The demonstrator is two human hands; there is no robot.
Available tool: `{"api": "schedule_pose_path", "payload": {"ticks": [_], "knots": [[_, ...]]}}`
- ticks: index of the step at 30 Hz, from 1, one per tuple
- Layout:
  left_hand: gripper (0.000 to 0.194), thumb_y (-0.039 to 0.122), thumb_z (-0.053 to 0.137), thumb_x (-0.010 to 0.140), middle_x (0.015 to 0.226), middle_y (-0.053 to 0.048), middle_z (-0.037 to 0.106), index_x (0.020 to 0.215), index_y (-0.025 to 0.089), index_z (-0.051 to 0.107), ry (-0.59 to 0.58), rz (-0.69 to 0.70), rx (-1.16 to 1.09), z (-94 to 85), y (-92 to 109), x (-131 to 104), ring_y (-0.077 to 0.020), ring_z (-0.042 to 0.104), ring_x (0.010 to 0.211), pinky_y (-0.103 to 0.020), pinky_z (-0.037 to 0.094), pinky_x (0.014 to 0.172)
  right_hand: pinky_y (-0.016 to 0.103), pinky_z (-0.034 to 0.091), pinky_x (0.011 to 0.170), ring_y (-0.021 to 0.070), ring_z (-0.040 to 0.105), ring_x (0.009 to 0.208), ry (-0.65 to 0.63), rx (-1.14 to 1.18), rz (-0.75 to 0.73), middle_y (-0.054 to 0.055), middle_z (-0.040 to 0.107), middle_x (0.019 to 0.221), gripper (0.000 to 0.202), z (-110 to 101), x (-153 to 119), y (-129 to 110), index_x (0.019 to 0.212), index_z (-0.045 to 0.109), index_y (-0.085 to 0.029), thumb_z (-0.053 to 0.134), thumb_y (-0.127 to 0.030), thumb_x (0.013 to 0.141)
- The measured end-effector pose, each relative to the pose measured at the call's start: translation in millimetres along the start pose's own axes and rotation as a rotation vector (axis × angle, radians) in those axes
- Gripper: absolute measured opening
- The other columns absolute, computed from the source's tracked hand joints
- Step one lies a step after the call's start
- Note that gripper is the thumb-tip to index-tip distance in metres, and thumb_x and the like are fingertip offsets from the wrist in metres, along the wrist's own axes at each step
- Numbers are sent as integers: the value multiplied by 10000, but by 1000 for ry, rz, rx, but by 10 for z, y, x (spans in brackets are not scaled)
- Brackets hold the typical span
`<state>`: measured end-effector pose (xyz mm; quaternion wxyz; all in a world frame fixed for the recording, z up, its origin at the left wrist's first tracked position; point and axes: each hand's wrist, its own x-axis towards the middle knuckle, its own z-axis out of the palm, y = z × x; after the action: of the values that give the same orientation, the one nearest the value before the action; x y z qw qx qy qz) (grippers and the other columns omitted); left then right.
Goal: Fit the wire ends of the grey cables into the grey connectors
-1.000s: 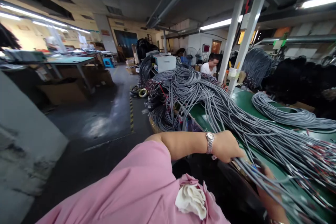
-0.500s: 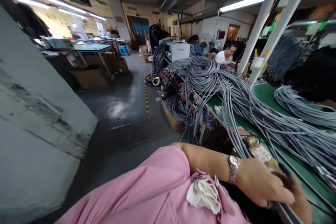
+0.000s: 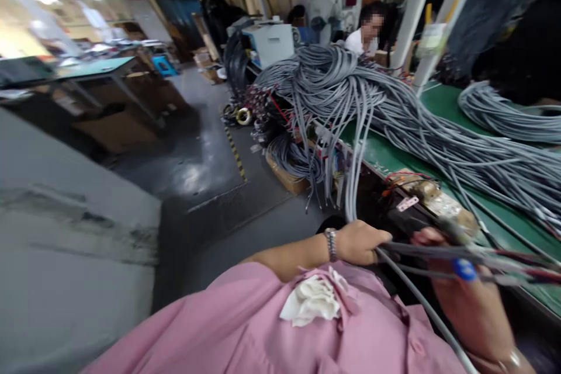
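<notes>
My left hand, with a metal-band watch on the wrist, is closed around several grey cables hanging over the bench edge. From that grip a bundle of cables runs right, and its red and dark ends are blurred. My right hand is at this bundle with its fingers curled, partly hidden and smeared by motion. A small blue piece shows by the bundle near my right wrist; its kind is unclear. Close behind lie a brown taped object and a pink strip with holes.
A large heap of grey cables covers much of the green bench. More coils sit in a cardboard box on the floor. White posts rise from the bench. A person is behind the heap. A grey wall stands left.
My left hand has moved left, away from my right hand, and the cables now stretch between them. The blue piece and the cable ends have come into view. The camera has tilted down.
</notes>
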<state>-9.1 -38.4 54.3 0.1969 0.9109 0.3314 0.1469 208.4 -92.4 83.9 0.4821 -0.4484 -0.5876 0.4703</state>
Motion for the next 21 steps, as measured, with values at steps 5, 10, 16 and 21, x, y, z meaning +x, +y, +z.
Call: {"api": "schedule_pose_path", "payload": {"ticks": [5, 10, 16, 21], "knots": [[403, 523, 435, 880, 741, -22, 631, 914, 163, 615, 42, -148, -408, -45, -396, -200, -141, 600, 661, -205, 406, 583, 516, 440, 983, 301, 588, 1126, -83, 354, 57, 112, 628, 1221, 401, 395, 299, 56, 1207, 579, -246, 549, -444, 860], [498, 623, 421, 845, 533, 36, 464, 799, 143, 547, -72, -359, -703, 77, -616, -224, -94, 451, 433, -194, 363, 430, 486, 349, 1057, 250, 436, 1292, -168, 399, -11, 83, 452, 1421, 790, 493, 386, 234, 1411, 319, -340, 731, -329, 736], [493, 611, 420, 850, 564, 17, 521, 793, 146, 575, -148, -277, -596, 310, -676, -72, -101, 484, 465, -206, 365, 472, 473, 386, 1015, 263, 490, 1216, -73, 370, 14, 98, 520, 1326, 813, 593, 496, 291, 1333, 436, -291, 822, -308, 617], [444, 537, 410, 879, 627, 6, 556, 758, 153, 597, -115, -220, -498, 402, -708, -81, -123, 510, 610, -216, 396, 591, 359, 490, 797, 203, 607, 892, 87, 435, 114, 66, 639, 973, 380, 686, 663, 260, 980, 628, -189, 785, -340, 668]]}}
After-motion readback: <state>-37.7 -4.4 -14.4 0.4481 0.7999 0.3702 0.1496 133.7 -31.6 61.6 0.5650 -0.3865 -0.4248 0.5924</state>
